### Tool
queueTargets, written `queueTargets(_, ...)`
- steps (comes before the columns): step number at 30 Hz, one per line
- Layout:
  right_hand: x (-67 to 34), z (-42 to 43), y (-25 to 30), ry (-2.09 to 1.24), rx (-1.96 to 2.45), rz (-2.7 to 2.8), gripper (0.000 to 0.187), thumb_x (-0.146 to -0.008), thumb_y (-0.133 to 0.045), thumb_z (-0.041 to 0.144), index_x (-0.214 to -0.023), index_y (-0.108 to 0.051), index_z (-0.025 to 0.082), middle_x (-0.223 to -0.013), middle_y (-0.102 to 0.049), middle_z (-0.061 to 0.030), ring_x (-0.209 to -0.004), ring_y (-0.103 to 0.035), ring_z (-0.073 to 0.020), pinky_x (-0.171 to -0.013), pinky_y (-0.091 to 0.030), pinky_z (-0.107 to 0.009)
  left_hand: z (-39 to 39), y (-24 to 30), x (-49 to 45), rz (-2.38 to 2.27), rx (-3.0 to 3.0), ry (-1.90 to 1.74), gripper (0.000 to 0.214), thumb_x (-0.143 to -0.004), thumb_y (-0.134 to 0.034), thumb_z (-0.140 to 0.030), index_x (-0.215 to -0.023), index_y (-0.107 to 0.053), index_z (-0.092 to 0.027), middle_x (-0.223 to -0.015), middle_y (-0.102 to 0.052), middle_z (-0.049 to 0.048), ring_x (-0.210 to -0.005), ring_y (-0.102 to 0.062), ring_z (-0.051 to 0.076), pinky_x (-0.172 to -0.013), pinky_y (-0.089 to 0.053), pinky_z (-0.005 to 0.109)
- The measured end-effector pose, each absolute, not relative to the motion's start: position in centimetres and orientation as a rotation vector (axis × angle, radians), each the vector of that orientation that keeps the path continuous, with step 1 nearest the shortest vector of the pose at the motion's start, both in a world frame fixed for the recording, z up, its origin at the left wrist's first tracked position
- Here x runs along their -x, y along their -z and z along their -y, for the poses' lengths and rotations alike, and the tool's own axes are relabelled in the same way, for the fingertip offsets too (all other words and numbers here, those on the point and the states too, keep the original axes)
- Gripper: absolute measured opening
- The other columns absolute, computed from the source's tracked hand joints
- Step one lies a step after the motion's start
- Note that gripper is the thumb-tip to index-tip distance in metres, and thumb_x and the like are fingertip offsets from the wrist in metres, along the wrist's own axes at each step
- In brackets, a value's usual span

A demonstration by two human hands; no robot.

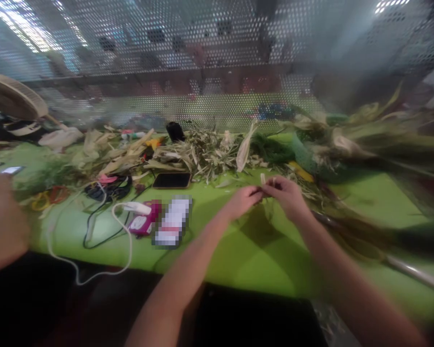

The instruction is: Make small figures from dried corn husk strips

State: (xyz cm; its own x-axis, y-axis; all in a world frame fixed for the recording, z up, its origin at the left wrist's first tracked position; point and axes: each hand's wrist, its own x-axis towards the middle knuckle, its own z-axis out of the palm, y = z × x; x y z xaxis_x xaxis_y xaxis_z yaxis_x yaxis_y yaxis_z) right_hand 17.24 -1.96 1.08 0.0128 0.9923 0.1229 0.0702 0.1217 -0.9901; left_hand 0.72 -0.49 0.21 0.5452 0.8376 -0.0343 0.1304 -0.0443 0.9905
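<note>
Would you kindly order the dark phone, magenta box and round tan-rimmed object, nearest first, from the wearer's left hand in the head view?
1. Dark phone: left of the left hand.
2. Magenta box: farther left.
3. Round tan-rimmed object: far left, at back.

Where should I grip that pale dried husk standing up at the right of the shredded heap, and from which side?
Probably pinch the pale dried husk across its broad lower half, coming from the near side: it stands roughly upright, that half faces the camera, and green tabletop shows just in front. The narrow top looks flimsier.
</note>
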Motion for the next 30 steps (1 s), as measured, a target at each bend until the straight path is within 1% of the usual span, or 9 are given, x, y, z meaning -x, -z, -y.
queueTargets(3,-17.1,2.0,-1.3,-1.056,1.175,1.239,0.032,-0.067,-0.078,0.046,-0.067,-0.059,0.02,-0.06,-0.052,0.0036,-0.057,-0.047,-0.0115,-0.057,-0.041,-0.027,0.5,-0.3,-0.7,-0.799,-1.555,-0.709,0.03,-0.086,-0.058,-0.04,-0.094,-0.066,-0.012,-0.077,-0.06,0.0019,-0.07,-0.049,0.011,-0.069,-0.039,0.026)
queueTargets(6,-17.0,2.0,-1.6,-1.036,1.198,1.207,0.033,-0.067,-0.077,0.047,-0.067,-0.059,0.02,-0.06,-0.052,0.0033,-0.057,-0.047,-0.0117,-0.056,-0.04,-0.027,0.4,-0.1,-0.6,-0.782,-1.516,-0.73,0.028,-0.084,-0.062,-0.038,-0.095,-0.067,-0.013,-0.086,-0.066,0.0051,-0.076,-0.056,0.013,-0.078,-0.043,0.029)
queueTargets(11,-17.4,2.0,-1.8,-1.042,1.253,1.19,0.035,-0.07,-0.075,0.048,-0.085,-0.062,0.02,-0.072,-0.059,0.0017,-0.06,-0.049,-0.0115,-0.055,-0.038,-0.025,0.1,0.5,-0.8,-0.81,-1.285,-0.954,0.026,-0.083,-0.065,-0.036,-0.093,-0.068,-0.013,-0.087,-0.068,0.0064,-0.081,-0.061,0.015,-0.086,-0.046,0.033)
queueTargets(14,-17.4,2.1,-1.6,-0.986,1.318,1.328,0.034,-0.07,-0.075,0.049,-0.078,-0.062,0.019,-0.067,-0.059,0.0008,-0.059,-0.048,-0.0122,-0.054,-0.036,-0.026,-0.1,0.7,-1.0,-0.766,-1.129,-1.071,0.025,-0.079,-0.069,-0.035,-0.094,-0.068,-0.014,-0.09,-0.067,0.0053,-0.082,-0.061,0.015,-0.089,-0.046,0.034)
queueTargets(17,-17.3,2.2,-1.5,-0.847,1.363,1.451,0.031,-0.075,-0.071,0.048,-0.073,-0.064,0.018,-0.062,-0.058,0.0005,-0.056,-0.045,-0.0123,-0.052,-0.033,-0.027,-0.1,0.8,-0.8,-0.804,-1.099,-1.065,0.025,-0.078,-0.07,-0.037,-0.091,-0.069,-0.015,-0.084,-0.065,0.0032,-0.079,-0.059,0.013,-0.086,-0.045,0.032)
queueTargets(19,-17.2,2.3,-1.5,-0.769,1.374,1.492,0.031,-0.077,-0.068,0.049,-0.074,-0.064,0.018,-0.063,-0.06,-0.0004,-0.057,-0.046,-0.0131,-0.053,-0.034,-0.027,-0.1,0.7,-0.5,-0.891,-1.155,-1.031,0.028,-0.078,-0.07,-0.043,-0.084,-0.069,-0.015,-0.073,-0.061,0.0009,-0.07,-0.054,0.012,-0.079,-0.044,0.029)
queueTargets(21,-17.2,2.3,-1.4,-0.703,1.369,1.539,0.03,-0.079,-0.067,0.048,-0.075,-0.065,0.018,-0.066,-0.062,-0.0015,-0.059,-0.049,-0.0142,-0.055,-0.036,-0.027,-0.2,0.5,-0.2,-0.96,-1.223,-1.014,0.031,-0.077,-0.07,-0.046,-0.079,-0.069,-0.015,-0.067,-0.058,-0.0003,-0.065,-0.05,0.011,-0.074,-0.042,0.028)
queueTargets(26,-17.3,2.1,-1.0,-0.552,1.377,1.669,0.021,-0.084,-0.064,0.039,-0.076,-0.063,0.02,-0.069,-0.061,-0.0015,-0.062,-0.051,-0.0151,-0.058,-0.037,-0.028,-0.4,0.3,-0.3,-0.868,-1.1,-1.028,0.028,-0.07,-0.077,-0.038,-0.083,-0.072,-0.013,-0.08,-0.068,0.0038,-0.078,-0.059,0.014,-0.081,-0.044,0.028)
queueTargets(30,-17.4,2.0,-0.8,-0.431,1.339,1.736,0.015,-0.086,-0.063,0.033,-0.078,-0.063,0.02,-0.074,-0.061,-0.0022,-0.065,-0.053,-0.0161,-0.06,-0.04,-0.028,-0.7,0.6,-0.5,-0.826,-0.949,-1.024,0.029,-0.062,-0.082,-0.034,-0.078,-0.072,-0.012,-0.073,-0.067,0.0031,-0.071,-0.059,0.012,-0.076,-0.046,0.027)
